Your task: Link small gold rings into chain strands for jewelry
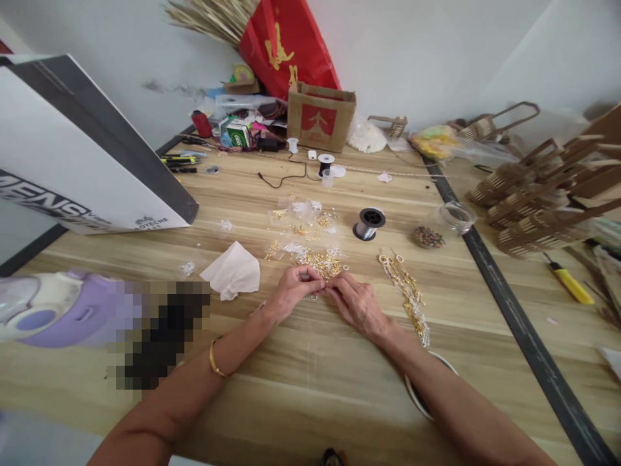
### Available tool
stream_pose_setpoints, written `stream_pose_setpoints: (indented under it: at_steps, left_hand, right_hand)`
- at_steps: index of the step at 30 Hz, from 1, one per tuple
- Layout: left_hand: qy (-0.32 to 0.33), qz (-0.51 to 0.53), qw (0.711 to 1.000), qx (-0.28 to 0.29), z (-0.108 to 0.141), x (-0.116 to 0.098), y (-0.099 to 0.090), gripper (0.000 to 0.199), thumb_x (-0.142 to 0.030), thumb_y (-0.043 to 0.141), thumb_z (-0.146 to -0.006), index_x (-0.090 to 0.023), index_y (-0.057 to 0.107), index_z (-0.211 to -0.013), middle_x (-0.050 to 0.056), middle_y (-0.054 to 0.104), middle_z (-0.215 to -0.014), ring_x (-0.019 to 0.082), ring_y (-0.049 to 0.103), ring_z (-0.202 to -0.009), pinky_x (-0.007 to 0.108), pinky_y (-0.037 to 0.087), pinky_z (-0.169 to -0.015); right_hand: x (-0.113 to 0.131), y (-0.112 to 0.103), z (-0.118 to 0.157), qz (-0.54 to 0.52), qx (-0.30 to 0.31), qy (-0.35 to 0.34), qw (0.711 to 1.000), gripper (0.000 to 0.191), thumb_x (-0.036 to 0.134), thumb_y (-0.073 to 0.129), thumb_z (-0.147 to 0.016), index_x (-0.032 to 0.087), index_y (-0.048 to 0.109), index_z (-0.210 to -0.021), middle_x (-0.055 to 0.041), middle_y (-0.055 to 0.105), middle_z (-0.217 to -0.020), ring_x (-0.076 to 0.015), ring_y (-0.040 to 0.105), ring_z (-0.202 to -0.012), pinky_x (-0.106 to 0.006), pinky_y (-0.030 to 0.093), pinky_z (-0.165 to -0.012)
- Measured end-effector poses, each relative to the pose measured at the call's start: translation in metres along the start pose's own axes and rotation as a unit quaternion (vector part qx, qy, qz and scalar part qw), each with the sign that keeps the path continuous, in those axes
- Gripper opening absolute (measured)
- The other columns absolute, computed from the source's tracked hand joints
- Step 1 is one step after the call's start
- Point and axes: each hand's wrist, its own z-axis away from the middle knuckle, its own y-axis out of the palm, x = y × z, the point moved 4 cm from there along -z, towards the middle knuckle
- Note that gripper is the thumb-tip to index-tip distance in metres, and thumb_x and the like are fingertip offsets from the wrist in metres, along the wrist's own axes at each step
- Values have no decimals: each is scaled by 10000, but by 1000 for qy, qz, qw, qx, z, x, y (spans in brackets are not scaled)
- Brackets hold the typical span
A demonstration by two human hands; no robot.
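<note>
My left hand [297, 288] and my right hand [358, 303] meet over the wooden table, fingertips pinched close together. Whatever lies between the fingers is too small to make out. Just beyond them spreads a pile of gold and silver beads and findings [320, 261]. Behind it lie small clear bags [303, 210] with white and gold pieces. To the right of my right hand, finished-looking gold and silver chains [412, 294] lie in a bundle with rings at the top. A spool of silvery wire [369, 223] stands behind my right hand.
A white tissue [231, 272] lies left of my hands. Further left are a large white box [92, 149] and a purple-and-white device [72, 307]. A jar on its side [456, 218] with dark beads, a yellow-handled tool [570, 281] and wooden frames [528, 188] are at right; a cardboard box [320, 120] stands behind.
</note>
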Motion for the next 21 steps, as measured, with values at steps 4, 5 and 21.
stream_pose_setpoints:
  at_steps: [4, 5, 21]
  left_hand:
    - [2, -10, 1000, 6, -2, 1, -3, 229, -244, 784, -562, -106, 612, -626, -3, 615, -555, 86, 539, -516, 212, 427, -542]
    - [2, -15, 1000, 6, -2, 2, -3, 229, -242, 784, -562, -107, 611, -625, -2, 615, -556, 86, 541, -517, 212, 428, -541]
    - [177, -234, 956, -11, 7, -23, 5, 57, -143, 645, -707, -133, 615, -660, 29, 653, -672, 130, 612, -658, 236, 492, -656]
  right_hand:
    - [-1, 0, 0, -5, -6, -1, 1000, 160, 234, 410, -953, 167, 555, -944, -61, 614, -822, -136, 571, -657, -233, 417, -555]
    - [-2, 0, 0, -10, -5, -1, 1000, 155, 232, 416, -949, 167, 557, -941, -62, 614, -826, -137, 572, -661, -234, 419, -556]
    - [-20, 12, -3, -466, 13, 255, 847, 290, 374, 536, -857, 154, 570, -1042, -24, 649, -666, -159, 649, -619, -243, 503, -506]
